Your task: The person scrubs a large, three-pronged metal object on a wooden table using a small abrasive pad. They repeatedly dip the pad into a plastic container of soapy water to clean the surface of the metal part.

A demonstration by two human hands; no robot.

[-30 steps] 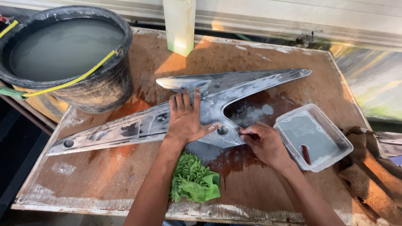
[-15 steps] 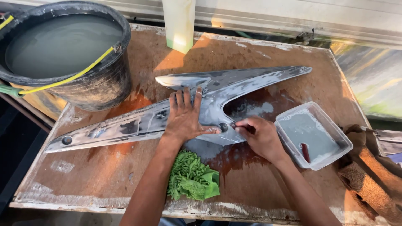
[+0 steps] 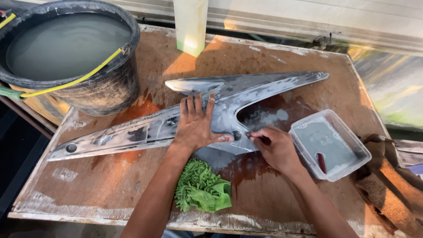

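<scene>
A long, forked grey panel [image 3: 176, 125] lies across the middle of the wet wooden counter [image 3: 273, 57]. Its long axis runs from the near left edge of the counter up toward the far right corner, with a shorter prong branching off toward the far side. Grey sludge and bare patches cover its surface.

The left hand [image 3: 196, 125] lies flat on the panel at the fork, fingers [image 3: 194, 103] spread and pointing toward the far edge, the thumb stretched right along the panel's near edge beside a small round hole. It appears to hold the panel down.

The right hand [image 3: 275, 147] sits just right of that thumb, at the panel's near edge where the fork opens. Its fingers are curled together and pinch a small dark piece against the panel; what the piece is cannot be told. The right hand is the nearer one to the patch being rubbed.

Just right of that hand stands a clear plastic tub [image 3: 352, 163] of cloudy water. A green cloth [image 3: 200, 189] lies near the counter's near edge between the forearms. A black bucket [image 3: 110, 92] of grey water sits at the far left corner.
</scene>
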